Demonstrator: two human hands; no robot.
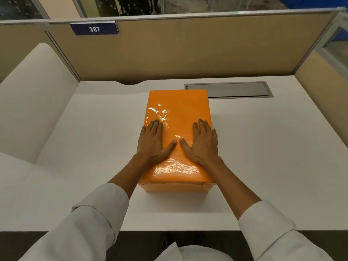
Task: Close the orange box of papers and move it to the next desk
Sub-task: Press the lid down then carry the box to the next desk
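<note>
- While the white bench (263, 147) carries it, the orange box (177, 113) sits mid-bench, lid down, its far end just beside the grey cable hatch (228, 89).
- The box's long axis runs straight away from the person.
- Left hand (153, 142) and right hand (202, 143) lie flat, fingers spread, on the box's near half, gripping nothing, equally near.

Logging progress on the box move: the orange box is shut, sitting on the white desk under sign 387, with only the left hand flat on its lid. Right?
Not quite: both hands are on the lid. The head view shows the left hand and the right hand flat, side by side, on the shut orange box. It sits on the white desk under sign 387.
</note>
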